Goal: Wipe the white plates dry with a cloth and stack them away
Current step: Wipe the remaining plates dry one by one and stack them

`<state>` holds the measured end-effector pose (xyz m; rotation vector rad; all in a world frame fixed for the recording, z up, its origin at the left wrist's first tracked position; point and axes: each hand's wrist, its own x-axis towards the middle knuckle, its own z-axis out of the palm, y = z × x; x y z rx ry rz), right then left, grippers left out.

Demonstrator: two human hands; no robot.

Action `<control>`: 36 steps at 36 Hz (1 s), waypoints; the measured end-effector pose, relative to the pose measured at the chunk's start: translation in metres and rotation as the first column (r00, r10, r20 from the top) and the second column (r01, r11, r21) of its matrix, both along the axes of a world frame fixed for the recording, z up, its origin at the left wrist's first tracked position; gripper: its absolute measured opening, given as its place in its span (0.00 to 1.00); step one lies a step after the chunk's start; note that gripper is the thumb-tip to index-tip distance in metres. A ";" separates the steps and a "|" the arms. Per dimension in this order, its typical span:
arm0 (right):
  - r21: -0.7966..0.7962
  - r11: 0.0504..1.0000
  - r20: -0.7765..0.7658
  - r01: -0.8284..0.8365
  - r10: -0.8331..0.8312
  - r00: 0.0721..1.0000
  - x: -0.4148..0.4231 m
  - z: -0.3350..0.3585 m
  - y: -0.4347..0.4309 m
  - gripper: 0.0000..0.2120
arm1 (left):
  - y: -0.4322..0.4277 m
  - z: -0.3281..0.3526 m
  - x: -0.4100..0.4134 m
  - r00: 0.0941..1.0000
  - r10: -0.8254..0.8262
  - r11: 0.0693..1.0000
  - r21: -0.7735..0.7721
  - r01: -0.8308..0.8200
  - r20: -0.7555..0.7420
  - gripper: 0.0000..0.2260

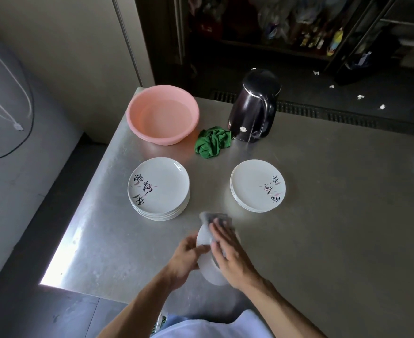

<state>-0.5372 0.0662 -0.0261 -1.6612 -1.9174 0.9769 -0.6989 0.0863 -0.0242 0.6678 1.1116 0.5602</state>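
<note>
On the steel table [323,215] we see a pink basin [162,114] at the far left corner and a black kettle [252,108] to its right. A crumpled green rag [213,142] lies between them, touching the kettle's base. Nearer us stand two piles of white plates, the left stack [158,189] and the right stack [257,185], well apart, each top plate bearing brush script. Nothing lies between the piles and the hands.

In the gap in front of the stacks, the plate [208,264] is held off the table, tilted on edge, blurred. Our left hand [184,259] grips its left rim, fingers curled behind and the thumb across the face. Our right hand [227,252] lies on the grey cloth [215,217], fingers nearly straight and spread, pressing it flat against the plate. The cloth's far end sticks out past the fingertips. Both forearms reach in from the bottom edge.
</note>
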 end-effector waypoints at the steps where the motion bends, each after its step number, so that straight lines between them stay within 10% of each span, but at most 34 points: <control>1: 0.060 0.992 0.025 -0.115 0.114 0.993 -0.002 0.002 -0.001 0.24 | -0.001 0.001 -0.001 1.000 -0.024 1.000 0.009 0.024 0.001 0.13; 5: 0.179 0.951 0.194 -0.252 0.217 0.957 0.003 -0.005 -0.002 0.25 | -0.003 0.003 -0.006 0.999 -0.037 0.999 0.015 0.037 0.013 0.16; 10: -0.145 0.938 0.215 0.314 -0.280 0.936 0.007 -0.009 0.014 0.28 | -0.001 0.005 -0.002 0.999 -0.008 1.000 -0.029 0.009 0.032 0.19; 17: 0.160 0.949 0.189 -0.272 0.241 0.952 0.008 0.000 -0.001 0.24 | -0.003 0.003 0.000 0.998 0.008 1.000 0.006 -0.008 0.062 0.12; 23: -0.205 0.916 0.082 0.344 -0.335 0.939 0.007 -0.005 0.021 0.23 | -0.004 -0.005 0.002 0.979 0.194 0.976 -0.118 -0.185 0.068 0.20; 31: 0.126 0.964 0.082 -0.235 0.226 0.971 0.000 0.000 0.004 0.24 | 0.003 0.002 -0.009 0.999 -0.027 0.999 -0.025 0.028 0.045 0.14; 36: -0.155 0.967 0.121 0.204 -0.187 0.975 0.014 -0.011 0.013 0.26 | 0.003 0.006 -0.010 0.995 0.037 0.997 -0.074 -0.030 0.087 0.18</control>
